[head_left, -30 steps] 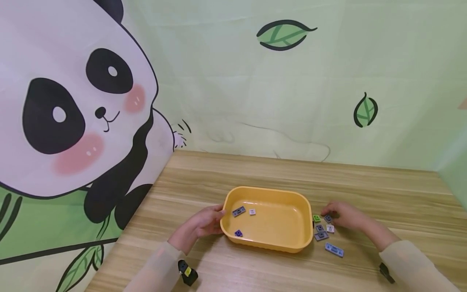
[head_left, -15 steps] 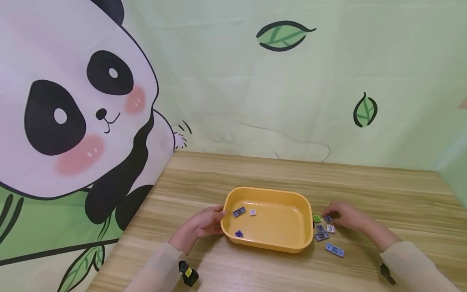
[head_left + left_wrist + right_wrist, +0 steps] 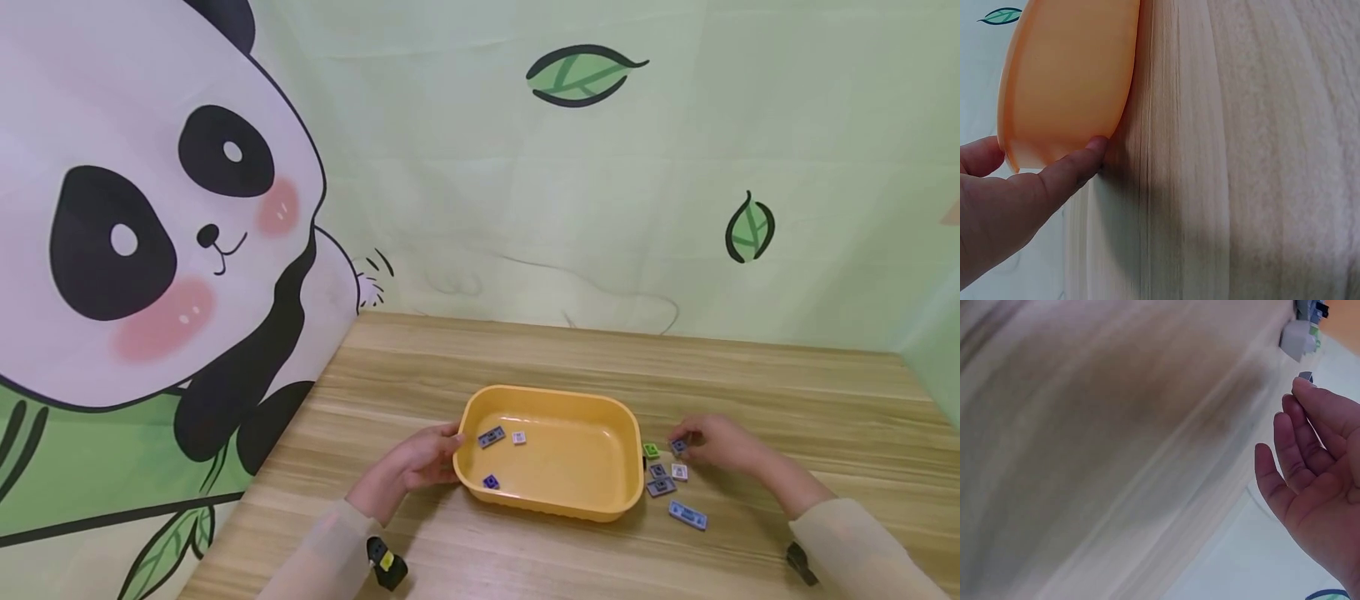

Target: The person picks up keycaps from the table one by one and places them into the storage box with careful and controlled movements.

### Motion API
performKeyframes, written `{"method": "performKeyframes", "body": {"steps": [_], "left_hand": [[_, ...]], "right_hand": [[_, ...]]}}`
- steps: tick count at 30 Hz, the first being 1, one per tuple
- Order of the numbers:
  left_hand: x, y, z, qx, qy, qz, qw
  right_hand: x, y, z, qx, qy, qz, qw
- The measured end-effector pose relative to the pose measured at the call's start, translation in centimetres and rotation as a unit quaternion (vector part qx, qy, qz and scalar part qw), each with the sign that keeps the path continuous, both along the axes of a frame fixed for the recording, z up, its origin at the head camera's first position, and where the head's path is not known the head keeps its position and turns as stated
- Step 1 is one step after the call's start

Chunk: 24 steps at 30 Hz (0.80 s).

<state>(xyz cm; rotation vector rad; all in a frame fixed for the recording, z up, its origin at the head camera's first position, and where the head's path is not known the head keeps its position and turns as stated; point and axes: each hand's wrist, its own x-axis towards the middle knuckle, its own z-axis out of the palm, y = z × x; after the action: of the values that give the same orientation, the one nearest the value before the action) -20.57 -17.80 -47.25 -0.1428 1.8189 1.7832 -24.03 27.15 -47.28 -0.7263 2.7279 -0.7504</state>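
My left hand grips the left end of a shallow yellow plastic tray; in the left wrist view its fingers lie along the tray's end wall. Inside the tray are a grey oblong piece, a white square piece and a dark blue piece. Right of the tray, my right hand pinches a small grey square toy brick between thumb and fingertip, the other fingers loosely bent. Only an edge of that grey brick shows in the right wrist view.
Beside the tray's right end lie a green piece, a white piece, grey pieces and a light blue oblong piece. A black figure stands by the left sleeve, and a dark object by the right sleeve.
My right hand has shifted slightly right, and the small grey brick has moved with it, away from the green piece. The left hand and the tray stay in place.
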Motion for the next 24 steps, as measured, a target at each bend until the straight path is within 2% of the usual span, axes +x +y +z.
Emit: {"method": "performKeyframes", "body": {"steps": [5, 17, 24], "left_hand": [[0.0, 0.1, 0.1, -0.001, -0.001, 0.002, 1.0], [0.1, 0.2, 0.0, 0.002, 0.001, -0.006, 1.0], [0.2, 0.2, 0.3, -0.001, 0.003, -0.003, 1.0]], "right_hand": [[0.1, 0.2, 1.1, -0.007, -0.005, -0.004, 1.0], [-0.1, 0.7, 2.4, -0.001, 0.026, 0.002, 1.0], [-0.3, 0.7, 3.5, 0.006, 0.011, -0.008, 1.0]]}}
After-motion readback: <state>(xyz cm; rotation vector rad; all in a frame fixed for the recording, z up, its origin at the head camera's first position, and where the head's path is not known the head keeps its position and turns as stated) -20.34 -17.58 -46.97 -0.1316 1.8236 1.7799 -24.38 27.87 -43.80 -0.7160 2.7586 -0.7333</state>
